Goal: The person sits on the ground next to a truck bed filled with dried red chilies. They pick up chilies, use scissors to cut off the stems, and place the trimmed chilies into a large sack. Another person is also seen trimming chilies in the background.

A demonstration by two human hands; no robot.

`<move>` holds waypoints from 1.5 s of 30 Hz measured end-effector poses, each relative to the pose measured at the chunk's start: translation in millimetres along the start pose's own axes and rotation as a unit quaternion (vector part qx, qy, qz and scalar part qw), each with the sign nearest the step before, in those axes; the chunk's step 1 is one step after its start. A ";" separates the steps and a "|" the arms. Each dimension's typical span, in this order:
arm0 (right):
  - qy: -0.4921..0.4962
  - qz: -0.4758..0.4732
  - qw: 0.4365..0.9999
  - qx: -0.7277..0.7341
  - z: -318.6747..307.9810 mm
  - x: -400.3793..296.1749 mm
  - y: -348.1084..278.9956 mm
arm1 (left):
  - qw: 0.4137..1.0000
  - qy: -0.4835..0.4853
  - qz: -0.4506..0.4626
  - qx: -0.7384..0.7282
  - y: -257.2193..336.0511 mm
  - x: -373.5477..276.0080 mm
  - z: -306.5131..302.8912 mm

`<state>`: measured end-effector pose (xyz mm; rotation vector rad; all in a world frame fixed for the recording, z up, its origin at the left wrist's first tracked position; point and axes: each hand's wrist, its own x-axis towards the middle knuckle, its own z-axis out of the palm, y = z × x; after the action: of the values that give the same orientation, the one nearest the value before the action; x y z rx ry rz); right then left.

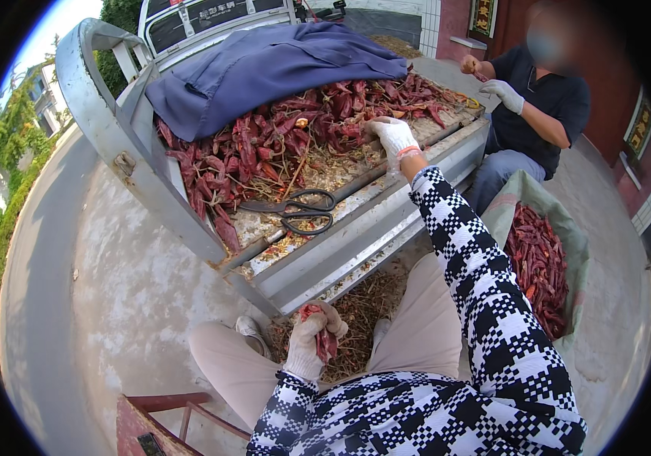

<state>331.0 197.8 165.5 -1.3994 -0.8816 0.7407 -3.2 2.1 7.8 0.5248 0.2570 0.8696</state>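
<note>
My left hand (pixel 309 336), in a white knit glove, is closed around dried red chili peppers (pixel 326 346) above my lap. Reaching forward, my gloved right hand (pixel 389 137) is at the near edge of a heap of dried red chilies (pixel 257 142) on a truck bed (pixel 354 188). Its fingertips are turned away from me, so I cannot make out whether they grip a pepper. Black-handled scissors (pixel 302 211) lie on the bed's edge between my hands, blades pointing left. A dark blue cloth (pixel 280 68) covers the back of the heap.
On my right stands a green woven sack (pixel 579 268) holding loose red chilies (pixel 536 268). Beyond it sits another person (pixel 547 108) handling a pepper. Dry stems (pixel 359 319) litter the ground between my feet. A metal post (pixel 132 154) rises at left; a red wooden chair (pixel 149 422) is lower left.
</note>
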 end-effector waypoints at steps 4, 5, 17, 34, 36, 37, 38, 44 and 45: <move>-0.073 0.044 0.989 0.119 -7.2 -9.8 7.3 | 1.000 -0.002 0.001 -0.013 -0.9 1.5 0.5; -0.085 0.038 0.986 0.136 -10.3 -9.8 11.7 | 1.000 -0.004 0.001 -0.019 -1.4 2.4 1.7; -0.068 0.079 0.990 0.096 -6.6 -32.7 17.9 | 0.996 0.026 -0.012 -0.083 -4.2 -0.1 4.2; -0.251 0.147 0.941 0.172 11.7 -224.8 25.7 | 0.996 0.046 0.065 -0.038 11.7 8.7 24.6; -0.264 0.164 0.942 0.127 21.2 -241.9 31.7 | 0.995 0.073 0.063 -0.007 12.8 6.7 20.7; -0.262 0.166 0.944 0.113 23.1 -247.1 34.2 | 0.995 0.081 0.057 0.008 17.3 11.1 30.6; -0.257 0.171 0.945 0.107 24.7 -251.7 36.5 | 0.995 0.071 0.062 0.009 18.0 10.2 44.8; -0.265 0.191 0.929 0.176 35.1 -266.8 39.9 | 0.988 0.119 0.077 0.069 16.6 8.6 37.3; -0.259 0.208 0.922 0.199 34.8 -267.1 42.5 | 0.986 0.118 0.085 0.082 16.5 7.6 38.7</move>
<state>170.3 -12.6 100.3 -1.0394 -0.7724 1.5763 7.0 4.0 49.3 0.6039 0.5098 1.0844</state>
